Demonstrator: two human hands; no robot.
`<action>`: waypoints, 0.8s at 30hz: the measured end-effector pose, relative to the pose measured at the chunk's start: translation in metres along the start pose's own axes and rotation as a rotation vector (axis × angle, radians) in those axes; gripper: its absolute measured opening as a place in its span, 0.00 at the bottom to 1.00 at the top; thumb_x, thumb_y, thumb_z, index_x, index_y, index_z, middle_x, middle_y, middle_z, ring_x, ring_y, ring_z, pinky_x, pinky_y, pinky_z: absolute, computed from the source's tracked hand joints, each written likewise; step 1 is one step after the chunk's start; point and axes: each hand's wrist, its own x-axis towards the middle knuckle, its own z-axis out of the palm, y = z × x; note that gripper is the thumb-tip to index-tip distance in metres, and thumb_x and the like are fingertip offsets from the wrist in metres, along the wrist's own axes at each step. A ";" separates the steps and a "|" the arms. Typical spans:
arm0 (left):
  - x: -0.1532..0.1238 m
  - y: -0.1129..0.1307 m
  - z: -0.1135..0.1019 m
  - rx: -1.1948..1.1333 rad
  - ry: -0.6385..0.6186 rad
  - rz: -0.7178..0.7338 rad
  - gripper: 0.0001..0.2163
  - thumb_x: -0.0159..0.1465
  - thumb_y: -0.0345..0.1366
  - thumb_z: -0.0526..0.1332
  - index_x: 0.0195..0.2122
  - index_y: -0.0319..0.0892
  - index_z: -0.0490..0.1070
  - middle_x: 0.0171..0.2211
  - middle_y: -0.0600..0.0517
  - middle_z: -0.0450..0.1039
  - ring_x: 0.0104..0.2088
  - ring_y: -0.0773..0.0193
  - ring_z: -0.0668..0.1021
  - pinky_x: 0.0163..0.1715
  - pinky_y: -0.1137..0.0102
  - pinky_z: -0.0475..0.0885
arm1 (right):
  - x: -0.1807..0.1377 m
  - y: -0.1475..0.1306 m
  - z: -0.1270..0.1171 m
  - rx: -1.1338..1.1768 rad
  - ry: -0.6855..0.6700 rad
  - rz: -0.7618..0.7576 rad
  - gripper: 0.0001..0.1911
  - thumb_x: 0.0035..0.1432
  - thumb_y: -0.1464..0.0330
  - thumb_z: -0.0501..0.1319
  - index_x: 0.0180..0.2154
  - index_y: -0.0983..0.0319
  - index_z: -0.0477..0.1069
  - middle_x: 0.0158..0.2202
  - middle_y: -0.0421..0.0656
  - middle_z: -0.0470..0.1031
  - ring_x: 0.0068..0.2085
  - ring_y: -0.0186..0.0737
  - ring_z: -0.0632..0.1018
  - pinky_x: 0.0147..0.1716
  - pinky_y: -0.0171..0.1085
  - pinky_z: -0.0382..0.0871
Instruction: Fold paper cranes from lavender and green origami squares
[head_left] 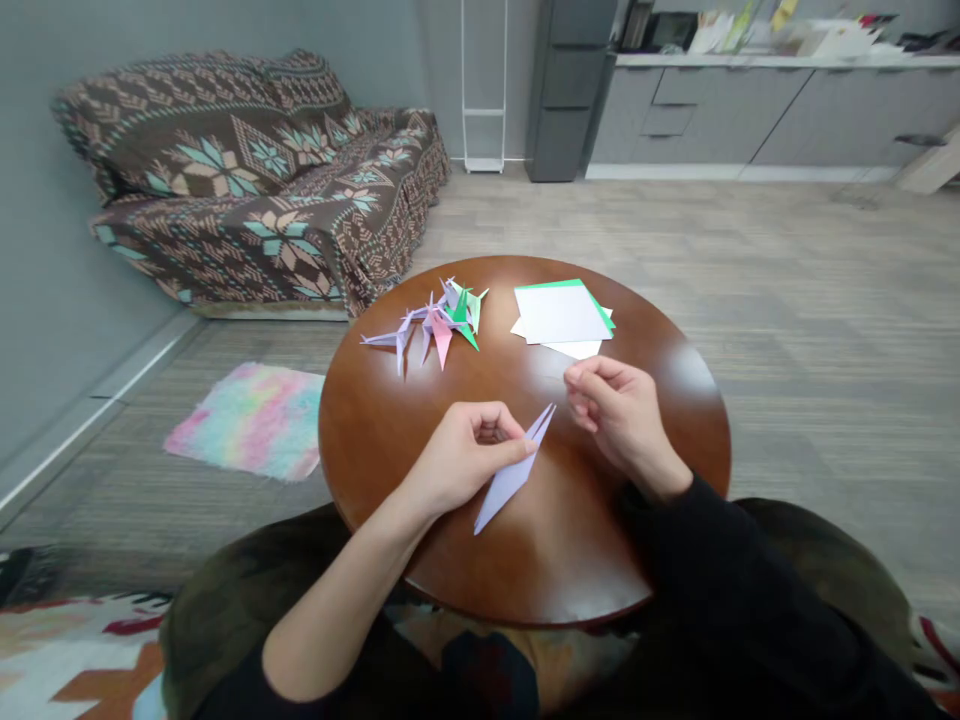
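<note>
My left hand (480, 450) pinches a folded lavender paper (506, 490), a narrow diamond shape, between thumb and fingers. The paper slants across the table, and its upper end splits into two thin points. To the right of those points, my right hand (611, 410) is raised with thumb and forefinger pressed together. It is apart from the paper, and nothing shows in its fingers. Beyond my left hand lies a group of folded paper cranes (439, 325) in lavender, pink and green. A stack of square paper sheets (564, 312), white and green, lies past my right hand.
The round brown wooden table (375, 430) stands close to my knees. A sofa (285, 190) with a patterned cover is at the back left, near a fluffy pastel rug (251, 420). Grey kitchen cabinets (705, 120) and a dark fridge (568, 95) line the far wall.
</note>
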 end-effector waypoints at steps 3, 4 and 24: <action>0.001 -0.001 0.000 -0.012 0.050 0.039 0.13 0.54 0.40 0.74 0.27 0.38 0.72 0.24 0.53 0.74 0.25 0.68 0.74 0.29 0.73 0.67 | 0.004 0.000 -0.006 -0.024 -0.023 0.017 0.14 0.55 0.59 0.72 0.28 0.62 0.75 0.19 0.36 0.68 0.18 0.28 0.65 0.14 0.29 0.55; 0.002 -0.001 0.000 -0.021 0.070 0.061 0.13 0.54 0.41 0.74 0.27 0.38 0.73 0.26 0.53 0.75 0.27 0.67 0.75 0.31 0.73 0.68 | 0.003 0.000 -0.006 -0.057 -0.100 0.056 0.15 0.56 0.57 0.71 0.29 0.62 0.76 0.19 0.36 0.69 0.17 0.28 0.66 0.14 0.29 0.56; 0.005 -0.004 0.000 -0.107 0.046 0.091 0.10 0.55 0.35 0.74 0.31 0.38 0.75 0.29 0.53 0.77 0.30 0.68 0.77 0.34 0.73 0.71 | -0.004 0.000 0.002 -0.125 -0.146 0.021 0.11 0.60 0.60 0.67 0.30 0.61 0.77 0.23 0.38 0.72 0.22 0.31 0.70 0.20 0.31 0.62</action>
